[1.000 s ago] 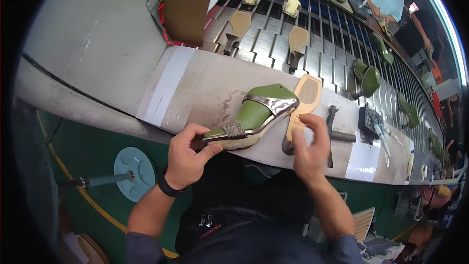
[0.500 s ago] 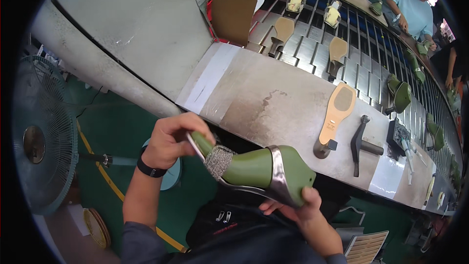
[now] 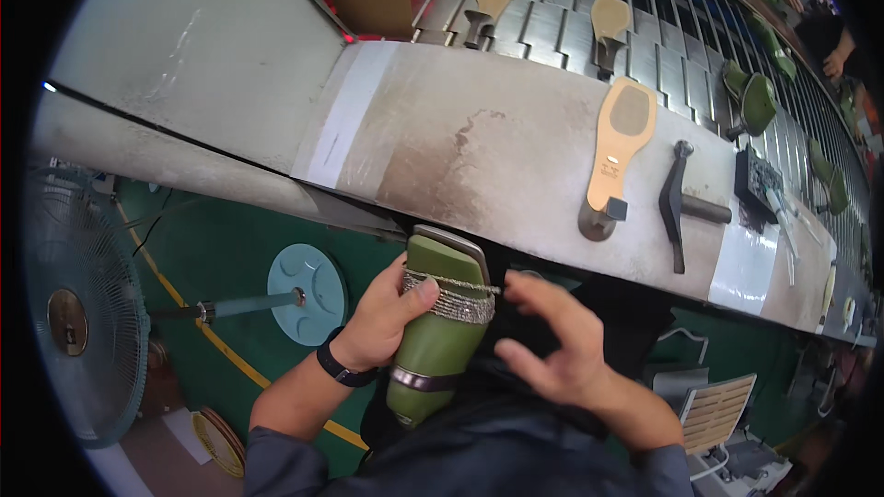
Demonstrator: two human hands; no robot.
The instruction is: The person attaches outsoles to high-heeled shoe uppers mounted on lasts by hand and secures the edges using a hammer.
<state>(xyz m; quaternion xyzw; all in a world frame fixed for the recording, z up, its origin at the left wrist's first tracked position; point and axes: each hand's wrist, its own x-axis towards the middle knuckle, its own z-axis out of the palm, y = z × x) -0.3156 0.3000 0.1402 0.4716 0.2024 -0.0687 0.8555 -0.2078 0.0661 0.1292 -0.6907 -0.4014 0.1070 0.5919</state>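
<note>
My left hand [image 3: 379, 311] grips a green shoe last [image 3: 440, 345] by its side, toe end pointing away from me, thumb on top. Across the toe part runs a glittery silver strap [image 3: 465, 307], with a thin strand lying beside it. Farther down, near my body, a smooth metallic band [image 3: 425, 379] wraps the heel part. A thin sole edge [image 3: 451, 239] shows past the toe. To the right hovers my right hand [image 3: 566, 350], empty, thumb and fingers apart, fingertips close to the end of the glittery strap. The underside of the last is hidden.
On the bench [image 3: 534, 143] lie a tan insole with heel [image 3: 608, 179], a hammer [image 3: 677, 212] and a black box [image 3: 757, 184] of small items. Behind them a slatted conveyor [image 3: 552, 28] carries shoe parts. A fan [image 3: 83, 313] stands left; a wooden-slatted seat [image 3: 718, 414] is lower right.
The last has turned from lying crosswise to toe pointing away. My left hand has shifted from the toe to its side; my right hand has let go of the heel and come up beside the strap.
</note>
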